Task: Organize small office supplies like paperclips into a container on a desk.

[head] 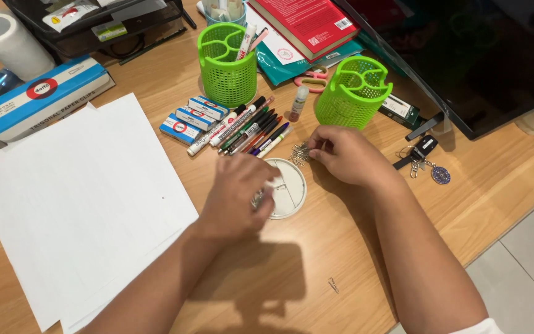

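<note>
My left hand (237,195) rests over the left edge of a round white divided dish (288,188) on the wooden desk (267,272), fingers curled around a small bunch of metal paper clips. My right hand (341,153) sits just right of the dish, its fingertips pinching at a small pile of paper clips (299,153) at the dish's upper rim. One loose paper clip (333,284) lies on the desk nearer to me.
White paper sheets (75,204) lie at left. Behind the dish are a row of pens and markers (245,130), small blue boxes (193,119), two green mesh holders (228,62) (353,91), a glue stick (299,102), scissors, books, a key bunch (424,162) and a monitor.
</note>
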